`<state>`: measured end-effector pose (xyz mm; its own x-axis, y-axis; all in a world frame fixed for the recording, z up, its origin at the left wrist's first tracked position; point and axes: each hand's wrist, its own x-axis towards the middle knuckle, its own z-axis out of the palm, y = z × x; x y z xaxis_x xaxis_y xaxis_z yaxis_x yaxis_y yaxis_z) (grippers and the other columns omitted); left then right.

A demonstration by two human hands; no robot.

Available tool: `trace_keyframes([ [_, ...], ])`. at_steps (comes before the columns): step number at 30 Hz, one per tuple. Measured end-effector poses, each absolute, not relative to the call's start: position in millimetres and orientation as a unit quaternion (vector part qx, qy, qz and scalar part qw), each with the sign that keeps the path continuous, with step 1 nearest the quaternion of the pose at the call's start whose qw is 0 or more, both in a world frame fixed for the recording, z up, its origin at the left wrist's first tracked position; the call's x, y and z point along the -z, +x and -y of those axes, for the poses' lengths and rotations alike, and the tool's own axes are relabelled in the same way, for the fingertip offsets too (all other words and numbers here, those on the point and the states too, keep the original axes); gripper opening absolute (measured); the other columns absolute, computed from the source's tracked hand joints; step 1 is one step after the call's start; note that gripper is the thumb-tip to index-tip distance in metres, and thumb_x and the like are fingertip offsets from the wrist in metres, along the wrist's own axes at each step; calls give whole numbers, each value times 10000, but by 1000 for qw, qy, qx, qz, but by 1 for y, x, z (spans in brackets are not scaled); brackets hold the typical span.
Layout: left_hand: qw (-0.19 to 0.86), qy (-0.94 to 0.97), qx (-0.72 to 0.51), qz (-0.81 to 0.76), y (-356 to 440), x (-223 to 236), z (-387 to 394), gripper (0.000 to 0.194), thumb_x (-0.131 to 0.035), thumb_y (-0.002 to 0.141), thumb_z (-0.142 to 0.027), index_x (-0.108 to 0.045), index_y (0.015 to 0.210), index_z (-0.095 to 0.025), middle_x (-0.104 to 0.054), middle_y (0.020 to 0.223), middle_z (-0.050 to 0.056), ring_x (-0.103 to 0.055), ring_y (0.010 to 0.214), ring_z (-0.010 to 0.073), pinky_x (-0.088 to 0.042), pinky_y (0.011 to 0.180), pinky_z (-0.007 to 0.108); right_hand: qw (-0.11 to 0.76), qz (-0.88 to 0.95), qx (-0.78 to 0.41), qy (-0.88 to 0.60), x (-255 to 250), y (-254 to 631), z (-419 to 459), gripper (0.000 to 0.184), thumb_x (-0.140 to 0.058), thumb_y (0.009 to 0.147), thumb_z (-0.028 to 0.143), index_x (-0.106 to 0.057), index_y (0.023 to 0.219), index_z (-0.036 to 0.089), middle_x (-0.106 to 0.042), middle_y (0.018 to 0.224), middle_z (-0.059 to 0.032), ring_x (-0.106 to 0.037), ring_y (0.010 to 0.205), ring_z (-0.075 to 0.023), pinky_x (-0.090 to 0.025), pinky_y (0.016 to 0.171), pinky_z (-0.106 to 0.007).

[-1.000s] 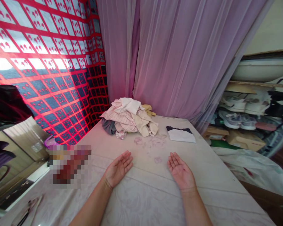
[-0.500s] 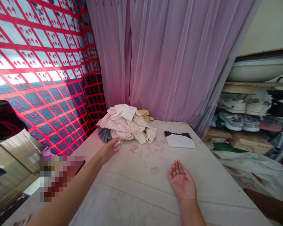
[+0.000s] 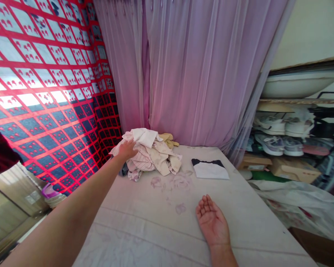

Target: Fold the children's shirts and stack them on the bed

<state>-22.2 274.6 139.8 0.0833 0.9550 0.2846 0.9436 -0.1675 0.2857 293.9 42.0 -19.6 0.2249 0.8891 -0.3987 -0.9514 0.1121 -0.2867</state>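
My left hand (image 3: 128, 150) reaches onto the left side of a heap of crumpled clothes. Its fingers lie over a pink striped garment (image 3: 141, 158), just beside a white cloth (image 3: 146, 137) on top. Beige clothing (image 3: 163, 163) hangs down the heap's right side, and a mustard piece (image 3: 168, 139) shows behind. My right hand (image 3: 213, 221) rests palm up on the bed, fingers slightly curled and holding nothing. Beyond it lies a folded white garment with black parts (image 3: 210, 170), flat and apart from both hands.
The clothes lie on a pale bed (image 3: 156, 215) with a flower print. A purple curtain (image 3: 195, 74) hangs behind it, and a red checked cloth (image 3: 50, 92) covers the left side. Shelves at the right hold sneakers (image 3: 269, 144) and cardboard boxes (image 3: 293, 168).
My left hand has moved forward and up from the heap's front edge onto its left side. My right hand stays palm up on the bed. The view has shifted slightly.
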Motion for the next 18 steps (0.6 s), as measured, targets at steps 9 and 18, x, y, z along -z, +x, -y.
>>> trace_keyframes([
  [9,-8,759,-180,-626,-19,-142,-261,547,-551,780,-351,-509,1298,-181,-478,1396,85,-374,1316,277,-256,1092,384,743,-55,-621,-245,20,293,-42,241,-625,662,172,-672,896,209,-707,803,27,-650,708,-97,-544,635,-226],
  [18,230,818,-236,-471,11,-97,-154,537,-607,741,-398,-585,1236,-189,-516,1362,75,-439,1276,245,-278,1101,381,755,-2,-604,-255,32,296,-45,224,-635,684,214,-670,904,226,-703,838,23,-647,738,-102,-539,653,-235],
])
